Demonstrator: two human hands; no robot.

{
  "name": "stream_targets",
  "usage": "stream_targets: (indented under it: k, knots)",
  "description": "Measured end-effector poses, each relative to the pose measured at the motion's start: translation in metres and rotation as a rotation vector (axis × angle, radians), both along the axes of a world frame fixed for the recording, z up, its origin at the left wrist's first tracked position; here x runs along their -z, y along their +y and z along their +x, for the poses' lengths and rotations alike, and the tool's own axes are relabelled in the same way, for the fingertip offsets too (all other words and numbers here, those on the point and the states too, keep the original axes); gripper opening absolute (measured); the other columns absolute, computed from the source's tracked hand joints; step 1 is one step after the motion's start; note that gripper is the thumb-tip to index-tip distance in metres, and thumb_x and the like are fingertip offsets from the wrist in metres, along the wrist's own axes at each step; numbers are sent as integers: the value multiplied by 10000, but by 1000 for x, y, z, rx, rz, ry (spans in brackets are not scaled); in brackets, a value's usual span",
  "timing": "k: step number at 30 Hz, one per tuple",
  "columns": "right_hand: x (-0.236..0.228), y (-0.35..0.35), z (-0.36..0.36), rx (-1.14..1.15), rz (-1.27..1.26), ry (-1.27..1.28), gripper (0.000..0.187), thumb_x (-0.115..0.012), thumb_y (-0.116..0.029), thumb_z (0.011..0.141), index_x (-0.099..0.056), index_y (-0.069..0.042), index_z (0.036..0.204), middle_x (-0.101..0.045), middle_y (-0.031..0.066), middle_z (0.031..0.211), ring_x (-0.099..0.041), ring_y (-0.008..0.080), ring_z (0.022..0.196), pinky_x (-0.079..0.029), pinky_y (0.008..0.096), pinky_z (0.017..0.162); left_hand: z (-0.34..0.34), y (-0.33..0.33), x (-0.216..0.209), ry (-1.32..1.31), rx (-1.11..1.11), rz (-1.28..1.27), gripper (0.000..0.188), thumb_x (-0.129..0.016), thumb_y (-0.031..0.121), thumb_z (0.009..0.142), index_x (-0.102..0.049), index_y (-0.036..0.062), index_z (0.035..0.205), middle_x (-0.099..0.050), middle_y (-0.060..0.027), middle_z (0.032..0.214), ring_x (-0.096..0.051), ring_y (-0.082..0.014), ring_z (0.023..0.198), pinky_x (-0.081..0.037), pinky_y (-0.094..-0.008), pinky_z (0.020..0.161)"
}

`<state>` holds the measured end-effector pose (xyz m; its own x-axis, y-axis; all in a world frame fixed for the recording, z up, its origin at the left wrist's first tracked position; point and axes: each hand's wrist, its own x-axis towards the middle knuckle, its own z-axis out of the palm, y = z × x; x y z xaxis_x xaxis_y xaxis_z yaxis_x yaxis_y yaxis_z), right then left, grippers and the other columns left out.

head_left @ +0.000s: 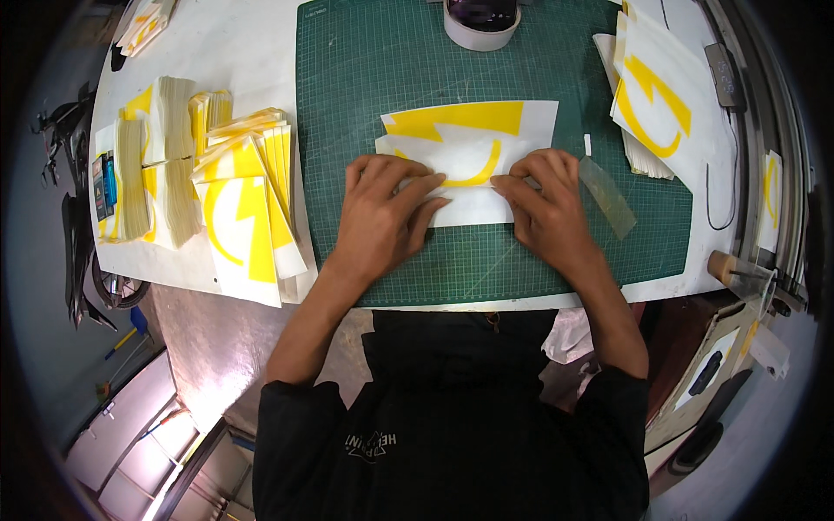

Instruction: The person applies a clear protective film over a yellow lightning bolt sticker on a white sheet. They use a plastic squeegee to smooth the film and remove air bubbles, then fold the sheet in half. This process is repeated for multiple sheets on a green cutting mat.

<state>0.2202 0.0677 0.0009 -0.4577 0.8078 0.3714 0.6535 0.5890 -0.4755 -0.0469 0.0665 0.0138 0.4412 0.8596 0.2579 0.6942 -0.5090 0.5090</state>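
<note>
Blk shirt (486, 425) — L hand (382, 207), R hand (547, 204) pinch yel/wht sheet (460, 161).

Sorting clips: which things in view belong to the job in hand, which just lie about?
Apparently in the job:
yellow-and-white sheet, pinched by left hand and right hand
green cutting mat beneath
matching sheet stacks

Apparently lying about:
tape roll
translucent strip
black cabled device

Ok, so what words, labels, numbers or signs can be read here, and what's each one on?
I'm leaving exact wording uncopied; here's where it stands.
Black short-sleeved shirt: white lettering, upside down.
Black digital display unit: pale digits, blurred.
Green cutting mat: corner print, too small to read.
White sheet in left hand and right hand: yellow shapes, no lettering visible.
</note>
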Motion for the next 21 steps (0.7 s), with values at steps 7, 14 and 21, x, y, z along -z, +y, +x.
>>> stream_targets:
  k: [7,14,21]
  knots:
    - [-1,3,1,45,-71,136,244,-784,58,767,-756,-59,979,-663,68,997,-635,285,1007,-435,451,983,-12,7,-4,-14,-29,-19,450,-901,248,810,-771,76,1205,-676,-106,1260,-614,-297,1123,-413,-464,1021]
    - [-7,5,5,54,-103,164,223,-789,64,795,-763,-56,980,-671,72,946,-639,269,953,-434,432,967,-4,-10,-21,-406,-405,-467,465,-861,157,902,-691,-15,1299,-725,-62,906,-623,-103,773,-475,-244,714]
    - [-7,3,7,47,-75,172,237,-783,78,785,-778,-55,980,-682,68,949,-645,250,955,-433,427,951,-5,-11,-6,-912,-466,-686,357,-769,56,974,-678,-33,1307,-737,-37,863,-605,-36,735,-447,-205,642]
